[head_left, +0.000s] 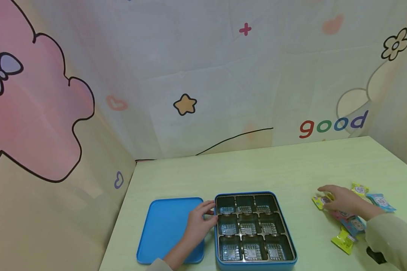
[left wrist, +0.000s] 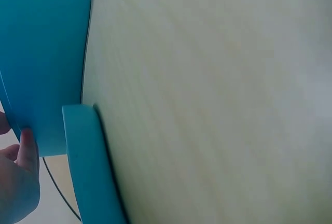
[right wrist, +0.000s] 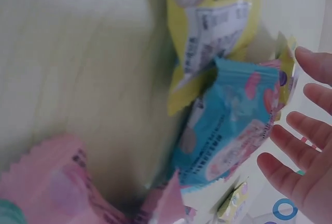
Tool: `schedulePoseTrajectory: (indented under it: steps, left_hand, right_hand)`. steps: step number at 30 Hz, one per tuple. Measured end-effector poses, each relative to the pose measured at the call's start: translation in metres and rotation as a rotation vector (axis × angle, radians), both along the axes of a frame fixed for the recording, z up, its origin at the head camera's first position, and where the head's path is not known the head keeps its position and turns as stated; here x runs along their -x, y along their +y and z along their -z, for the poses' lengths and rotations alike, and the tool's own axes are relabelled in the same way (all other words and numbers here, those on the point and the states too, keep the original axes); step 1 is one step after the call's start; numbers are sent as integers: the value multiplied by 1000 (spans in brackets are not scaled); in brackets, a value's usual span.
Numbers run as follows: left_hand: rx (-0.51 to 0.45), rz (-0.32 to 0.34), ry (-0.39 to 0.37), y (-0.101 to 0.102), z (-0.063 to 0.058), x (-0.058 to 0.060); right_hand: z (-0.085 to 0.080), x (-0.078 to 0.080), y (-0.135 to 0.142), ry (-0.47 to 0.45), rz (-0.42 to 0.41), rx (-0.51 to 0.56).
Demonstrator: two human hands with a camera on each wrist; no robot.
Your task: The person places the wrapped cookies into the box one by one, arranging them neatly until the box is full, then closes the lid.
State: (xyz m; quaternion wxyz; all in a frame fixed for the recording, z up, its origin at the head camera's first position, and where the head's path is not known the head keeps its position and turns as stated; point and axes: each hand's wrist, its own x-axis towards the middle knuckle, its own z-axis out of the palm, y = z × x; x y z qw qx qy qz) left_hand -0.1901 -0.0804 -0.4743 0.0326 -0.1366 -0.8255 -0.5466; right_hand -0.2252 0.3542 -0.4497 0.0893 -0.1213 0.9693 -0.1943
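Observation:
My left hand (head_left: 197, 223) touches the left rim of a blue box (head_left: 293, 259). In the left wrist view, the fingertips rest on the box's blue side wall (left wrist: 46, 68). A dark tray insert (head_left: 239, 236) inside the box has three rows of three compartments. My right hand (head_left: 347, 202) hovers with spread fingers over a pile of small wrapped snacks, holding nothing. A yellow packet (head_left: 319, 203) lies under its fingertips. Around it are a light blue packet (head_left: 381, 202), a pink one (right wrist: 57, 182) and another yellow packet (head_left: 344, 241).
A flat blue lid (head_left: 167, 229) lies on the pale table (head_left: 251, 169) left of the box. A small black object (head_left: 376, 256) shows beside the right sleeve. Behind the table hangs a printed cloth (head_left: 210, 75), which also covers the sides.

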Motion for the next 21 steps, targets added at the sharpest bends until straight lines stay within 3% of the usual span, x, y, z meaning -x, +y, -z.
schedulePoseTrajectory:
  steps: [21]
  left_hand:
    - [-35,-38,-86,2,2,-3]
  right_hand:
    - [9,-4,-1,92,-38,-33]
